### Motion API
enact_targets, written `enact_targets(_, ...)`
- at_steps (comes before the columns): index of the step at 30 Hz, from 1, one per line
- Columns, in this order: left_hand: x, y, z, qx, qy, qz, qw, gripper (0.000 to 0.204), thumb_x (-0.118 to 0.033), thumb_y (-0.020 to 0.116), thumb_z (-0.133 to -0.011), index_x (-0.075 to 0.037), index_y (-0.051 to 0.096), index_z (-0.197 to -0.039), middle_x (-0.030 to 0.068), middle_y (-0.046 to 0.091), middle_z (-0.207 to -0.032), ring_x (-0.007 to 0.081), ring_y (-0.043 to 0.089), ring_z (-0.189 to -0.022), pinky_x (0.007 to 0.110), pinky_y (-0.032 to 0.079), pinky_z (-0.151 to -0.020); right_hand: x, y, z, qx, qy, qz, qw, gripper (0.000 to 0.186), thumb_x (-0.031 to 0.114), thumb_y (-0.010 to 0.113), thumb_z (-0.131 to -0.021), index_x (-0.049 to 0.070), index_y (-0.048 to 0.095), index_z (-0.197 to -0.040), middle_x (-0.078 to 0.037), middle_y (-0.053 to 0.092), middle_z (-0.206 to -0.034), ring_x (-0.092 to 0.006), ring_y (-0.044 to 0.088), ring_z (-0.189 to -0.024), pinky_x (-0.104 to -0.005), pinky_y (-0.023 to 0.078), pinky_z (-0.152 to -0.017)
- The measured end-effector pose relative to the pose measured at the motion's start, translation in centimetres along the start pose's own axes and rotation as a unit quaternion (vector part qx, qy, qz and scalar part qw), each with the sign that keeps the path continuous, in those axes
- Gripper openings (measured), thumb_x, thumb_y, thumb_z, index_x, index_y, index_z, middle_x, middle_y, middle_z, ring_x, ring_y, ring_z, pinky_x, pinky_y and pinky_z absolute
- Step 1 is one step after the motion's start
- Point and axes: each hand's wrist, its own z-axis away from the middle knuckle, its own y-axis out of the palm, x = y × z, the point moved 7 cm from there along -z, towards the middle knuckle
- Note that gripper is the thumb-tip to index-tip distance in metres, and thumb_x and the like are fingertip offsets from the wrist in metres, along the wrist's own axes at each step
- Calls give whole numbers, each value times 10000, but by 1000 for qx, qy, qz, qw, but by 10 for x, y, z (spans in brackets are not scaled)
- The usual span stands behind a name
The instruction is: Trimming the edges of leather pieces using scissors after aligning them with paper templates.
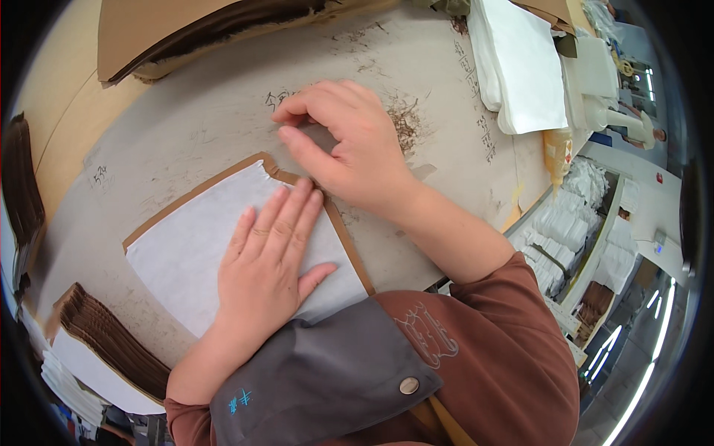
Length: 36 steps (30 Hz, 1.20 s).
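Note:
A white panel (186, 223) with folded brown edges lies flat on the grey table sheet (223, 141) in front of me. My left hand (264, 260) is pressed flat on it, fingers together and stretched toward the notched, gathered brown corner at its top. Just beyond that corner, my right hand (338, 141) hovers over the sheet. Its thumb and forefinger curve toward each other with a small gap between the tips, and nothing shows in them. The other right fingers are partly hidden. My apron covers the panel's near edge.
A stack of brown pieces (111, 334) stands at the near left. Brown board (163, 30) over a dark pile lies at the far left. White folded sheets (524, 70) and a yellowish bottle (556, 152) are at the right. Shelves with white bundles (561, 223) stand beyond.

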Motion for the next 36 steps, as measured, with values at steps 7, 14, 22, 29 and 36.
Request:
enact_targets(7, 30, -8, 4, -92, -157, 32, 983, 944, -583, 665, -859, -42, 361, -1570, 119, 341, -1642, 293, 317, -1520, 488, 240, -1221, 3, 3, -3, 27, 11, -2, 1000, 115, 133, 701, -851, 101, 696, -961, -40, 692, -928, -261, 631, -916, -391, 453, -841)
enact_targets(14, 26, -6, 4, -87, -56, -3, 995, 885, -600, 638, -867, -115, 397, -1567, 59, 356, -1639, 242, 329, -1512, 418, 253, -1227, 10, 2, -2, 32, 39, 7, 999, 121, 63, 699, -863, 66, 700, -984, -65, 696, -947, -229, 633, -885, -337, 496, -789)
enact_targets(22, 48, -12, 24, -126, -163, 35, 978, 959, -575, 678, -859, -42, 336, -1579, 137, 317, -1648, 295, 311, -1519, 450, 256, -1222, 11, 4, -3, 50, 58, 4, 997, 119, 58, 690, -886, 49, 697, -1005, -57, 692, -951, -218, 616, -896, -330, 485, -834)
enact_targets(29, 90, -11, 84, -152, -351, -16, 924, 1060, -521, 721, -854, 21, 199, -1601, 225, 235, -1659, 376, 192, -1551, 494, 171, -1245, 6, -3, -1, 32, 29, 12, 999, 96, 88, 697, -873, 60, 690, -965, -77, 699, -938, -259, 634, -896, -372, 473, -812)
enact_targets(36, 105, -16, 119, -160, -412, -81, 893, 895, -554, 504, -992, -2, 171, -1613, 206, 190, -1679, 370, 153, -1561, 529, 112, -1246, 3, -4, -1, -11, -6, -10, 1000, 92, 90, 672, -901, 51, 695, -980, -76, 691, -896, -251, 635, -829, -370, 492, -780)
